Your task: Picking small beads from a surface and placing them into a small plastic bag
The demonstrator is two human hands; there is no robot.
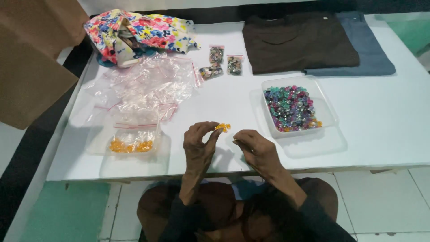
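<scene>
My left hand [199, 145] is raised over the near edge of the white table [380, 116], its fingertips pinched on a few small orange beads [222, 127]. My right hand [255, 150] hovers just beside it with fingers curled and the thumb and forefinger pinched together; whether it holds anything I cannot tell. To the left, a clear tray holds a small zip bag with orange beads [131, 145] inside. To the right stands a clear plastic container [329, 112] full of mixed coloured beads [290, 107].
A pile of clear zip bags [143, 85] lies behind the tray. A floral cloth bag [139, 31] sits at the back left, with three small filled bags [221, 62] near it. A folded brown shirt [298, 42] and a blue garment [367, 49] lie at the back right.
</scene>
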